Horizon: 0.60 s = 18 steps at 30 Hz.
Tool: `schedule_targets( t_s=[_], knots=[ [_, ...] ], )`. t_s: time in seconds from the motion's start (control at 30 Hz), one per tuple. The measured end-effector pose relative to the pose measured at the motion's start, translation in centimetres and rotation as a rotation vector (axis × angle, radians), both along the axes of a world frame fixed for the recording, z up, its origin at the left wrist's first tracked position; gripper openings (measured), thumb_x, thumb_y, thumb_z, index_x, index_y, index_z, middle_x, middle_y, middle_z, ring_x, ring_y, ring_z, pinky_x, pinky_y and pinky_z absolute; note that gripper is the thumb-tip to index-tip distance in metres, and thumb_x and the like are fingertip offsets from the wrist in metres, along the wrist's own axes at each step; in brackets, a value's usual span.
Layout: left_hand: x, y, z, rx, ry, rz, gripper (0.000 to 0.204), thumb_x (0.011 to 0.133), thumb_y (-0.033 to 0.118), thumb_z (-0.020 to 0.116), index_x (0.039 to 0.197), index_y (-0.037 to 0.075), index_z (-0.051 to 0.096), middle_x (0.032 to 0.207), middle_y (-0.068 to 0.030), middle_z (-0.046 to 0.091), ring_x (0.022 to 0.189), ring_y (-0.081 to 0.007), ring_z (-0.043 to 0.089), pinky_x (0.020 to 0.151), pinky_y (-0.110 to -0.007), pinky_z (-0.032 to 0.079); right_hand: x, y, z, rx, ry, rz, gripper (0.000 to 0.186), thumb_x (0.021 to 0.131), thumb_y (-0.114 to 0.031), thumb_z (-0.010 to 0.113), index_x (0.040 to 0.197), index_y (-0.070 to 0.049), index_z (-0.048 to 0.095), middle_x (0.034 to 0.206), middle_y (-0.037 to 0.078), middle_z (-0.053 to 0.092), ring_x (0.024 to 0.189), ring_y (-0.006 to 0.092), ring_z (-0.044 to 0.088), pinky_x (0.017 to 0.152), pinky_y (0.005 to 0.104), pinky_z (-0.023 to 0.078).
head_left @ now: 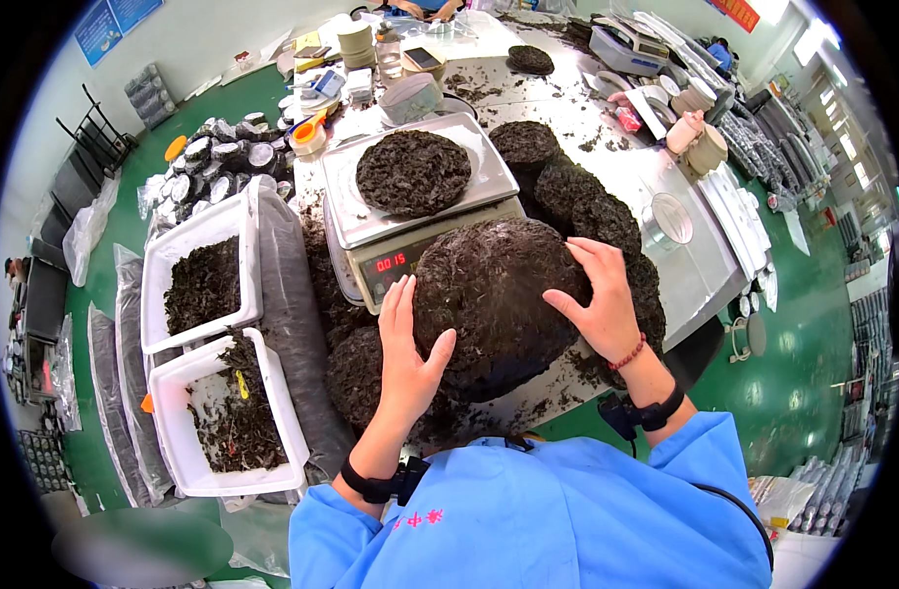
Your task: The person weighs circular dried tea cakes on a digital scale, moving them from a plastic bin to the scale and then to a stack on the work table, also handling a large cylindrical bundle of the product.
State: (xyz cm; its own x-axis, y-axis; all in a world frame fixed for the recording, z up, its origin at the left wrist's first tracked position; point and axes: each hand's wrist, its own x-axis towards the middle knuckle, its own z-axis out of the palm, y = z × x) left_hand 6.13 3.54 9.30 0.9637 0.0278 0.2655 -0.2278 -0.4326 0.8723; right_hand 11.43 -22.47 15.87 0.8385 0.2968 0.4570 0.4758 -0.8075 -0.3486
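Note:
Between my two hands is a large, thick, round cake of dark dried seaweed (499, 309), in front of a silver weighing scale (489, 218). My left hand (405, 353) presses along its left edge, fingers stretched forward and thumb apart. On its upper right edge lies my right hand (607, 299), thumb over the top; some fingertips are hidden. A thinner seaweed cake (413, 174) lies flat on the scale's pan. The scale's red display is lit, its lower right part covered by the large cake.
More seaweed cakes (577, 196) are piled right of the scale, and others lie beneath my hands. At left stand two white bins (290, 432) of loose seaweed. An orange tape dispenser (308, 133) sits behind the scale. Across the table, another person's hands (425, 10) show.

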Motion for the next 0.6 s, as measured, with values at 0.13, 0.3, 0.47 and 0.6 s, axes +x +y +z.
schedule_targets(
  t_s=[0.13,0.3,0.47,0.6],
  knots=[
    [-0.6,-0.1,0.6,-0.311,0.002,-0.029,0.073,0.089,0.021,0.063,0.149,0.002,0.026,0.149,-0.0204,0.033,0.138,-0.0309,0.032,0.115,-0.042,0.021,0.7,0.1,1.3,0.928,0.757,0.225,0.043,0.088,-0.013,0.067,0.124,0.003,0.051,0.123,0.010,0.059,0.105,0.0138,0.058,0.093,0.0284,0.046],
    [-0.9,0.5,0.5,-0.648,0.055,-0.061,0.067,0.097,0.032,0.051,0.151,0.003,0.024,0.142,-0.0174,0.043,0.134,-0.0257,0.038,0.113,-0.039,0.023,5.3,-0.8,5.4,1.032,0.917,0.279,0.036,0.089,-0.008,0.064,0.122,0.003,0.054,0.113,0.007,0.063,0.102,0.0128,0.059,0.091,0.0289,0.048],
    [-1.6,0.3,1.2,-0.415,0.010,0.069,0.058,0.096,0.029,0.053,0.145,0.003,0.036,0.141,-0.0127,0.047,0.133,-0.0242,0.042,0.112,-0.037,0.028,15.2,1.4,8.4,0.916,0.567,0.422,0.036,0.090,-0.006,0.062,0.124,0.003,0.053,0.109,0.010,0.065,0.096,0.0130,0.062,0.085,0.0279,0.050],
    [-3.0,0.1,1.2,-0.245,0.116,0.186,0.057,0.091,0.024,0.060,0.140,0.002,0.042,0.141,-0.0152,0.045,0.133,-0.0273,0.041,0.111,-0.038,0.029,22.1,6.2,6.2,0.439,-0.132,0.376,0.032,0.087,-0.007,0.061,0.119,-0.002,0.056,0.101,0.007,0.068,0.088,0.0218,0.064,0.081,0.0345,0.051]
  ],
)
